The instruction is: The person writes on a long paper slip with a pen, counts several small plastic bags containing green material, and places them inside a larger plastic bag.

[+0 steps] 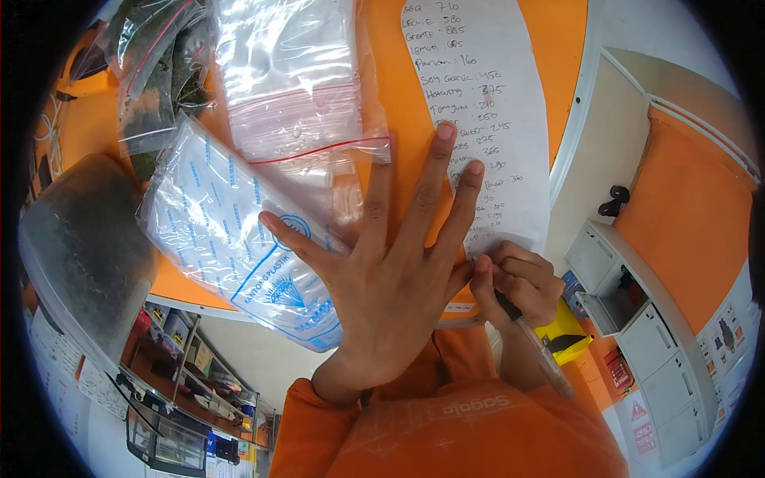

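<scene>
My left hand (397, 263) lies palm down with its fingers spread, two fingertips on the left edge of a long sheet of white paper (514, 137) that bears a handwritten list. Its thumb rests over a printed pack of plastic bags (239, 233). My right hand (517, 287) grips a pen (541, 352), its tip at the lower end of the list. Above my left hand lies a stack of clear zip bags (293, 89) with red seal lines, inside a larger clear bag.
Clear zip bags with dark green contents (161, 77) lie at the upper left of the orange table (562, 60). A dark, rounded object (83, 257) stands at the left edge. Grey lockers (651, 334) stand at the right, shelves (203, 376) at the lower left.
</scene>
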Demonstrator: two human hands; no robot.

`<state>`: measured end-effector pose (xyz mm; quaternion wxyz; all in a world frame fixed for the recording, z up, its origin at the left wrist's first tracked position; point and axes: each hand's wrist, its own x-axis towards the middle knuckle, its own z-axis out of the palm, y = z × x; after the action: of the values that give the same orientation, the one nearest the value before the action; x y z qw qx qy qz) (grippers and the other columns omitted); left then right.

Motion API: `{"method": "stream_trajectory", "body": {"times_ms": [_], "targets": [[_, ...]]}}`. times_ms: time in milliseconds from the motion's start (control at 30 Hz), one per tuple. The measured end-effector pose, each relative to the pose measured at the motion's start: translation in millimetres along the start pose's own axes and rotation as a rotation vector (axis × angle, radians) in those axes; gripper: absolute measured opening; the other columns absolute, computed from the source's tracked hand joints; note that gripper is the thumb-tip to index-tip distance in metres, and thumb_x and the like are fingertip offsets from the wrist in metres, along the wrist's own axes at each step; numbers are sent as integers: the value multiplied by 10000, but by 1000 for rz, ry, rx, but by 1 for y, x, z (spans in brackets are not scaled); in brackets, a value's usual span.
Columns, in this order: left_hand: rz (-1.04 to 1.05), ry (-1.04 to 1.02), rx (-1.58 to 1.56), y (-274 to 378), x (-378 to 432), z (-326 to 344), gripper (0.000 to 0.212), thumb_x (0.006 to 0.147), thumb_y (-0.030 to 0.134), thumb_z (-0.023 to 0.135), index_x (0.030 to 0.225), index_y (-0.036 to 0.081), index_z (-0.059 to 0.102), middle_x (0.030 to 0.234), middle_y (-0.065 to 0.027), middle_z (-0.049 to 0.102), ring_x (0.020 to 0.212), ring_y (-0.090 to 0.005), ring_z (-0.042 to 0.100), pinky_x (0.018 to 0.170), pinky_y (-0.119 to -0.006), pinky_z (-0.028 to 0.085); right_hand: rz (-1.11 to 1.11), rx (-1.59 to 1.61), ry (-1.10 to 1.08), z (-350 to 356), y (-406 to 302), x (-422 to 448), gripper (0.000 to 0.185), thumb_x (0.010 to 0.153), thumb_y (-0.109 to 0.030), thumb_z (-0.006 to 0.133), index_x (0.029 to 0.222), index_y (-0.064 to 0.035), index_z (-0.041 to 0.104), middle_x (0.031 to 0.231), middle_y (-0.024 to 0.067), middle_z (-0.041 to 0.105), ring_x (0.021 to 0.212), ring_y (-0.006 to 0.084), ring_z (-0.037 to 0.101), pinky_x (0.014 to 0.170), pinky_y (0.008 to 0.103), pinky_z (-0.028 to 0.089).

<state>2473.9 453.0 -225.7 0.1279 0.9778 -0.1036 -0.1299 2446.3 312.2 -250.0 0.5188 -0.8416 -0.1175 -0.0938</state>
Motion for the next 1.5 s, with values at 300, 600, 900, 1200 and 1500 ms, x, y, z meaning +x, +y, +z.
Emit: {"method": "stream_trajectory", "body": {"times_ms": [300,600,900,1200,1500], "targets": [[5,-14,38,1,1,0,727,658,690,499,1282,319,458,1428,45,323,1349,-269,217,926,-744,-72,-15,-18,56,0,2,-2,385,631,202,612,492,-24,333,422,61,363,340,154,342,331,246,219],[3,-29,77,1,1,0,741,657,714,473,1295,339,433,1433,46,311,1356,-267,196,941,-736,-75,-9,-1,-42,-6,1,-4,265,678,220,563,619,20,400,428,82,392,363,152,335,355,261,280],[18,-15,114,0,0,2,741,661,718,485,1300,348,425,1437,52,303,1355,-262,201,955,-728,-64,20,-46,18,-3,1,-4,421,650,179,619,508,-51,296,428,62,364,350,144,341,334,250,223],[3,-10,84,1,1,1,748,645,698,526,1299,345,431,1439,55,300,1351,-268,215,956,-724,-67,17,-95,24,-2,1,-4,431,659,167,616,512,-66,284,431,53,375,337,139,346,331,241,222],[15,-18,126,1,1,0,744,651,710,505,1295,344,434,1436,54,305,1351,-274,213,950,-728,-67,8,-41,42,-3,2,-4,440,655,161,618,515,-73,272,435,51,366,344,143,357,329,242,230]]}}
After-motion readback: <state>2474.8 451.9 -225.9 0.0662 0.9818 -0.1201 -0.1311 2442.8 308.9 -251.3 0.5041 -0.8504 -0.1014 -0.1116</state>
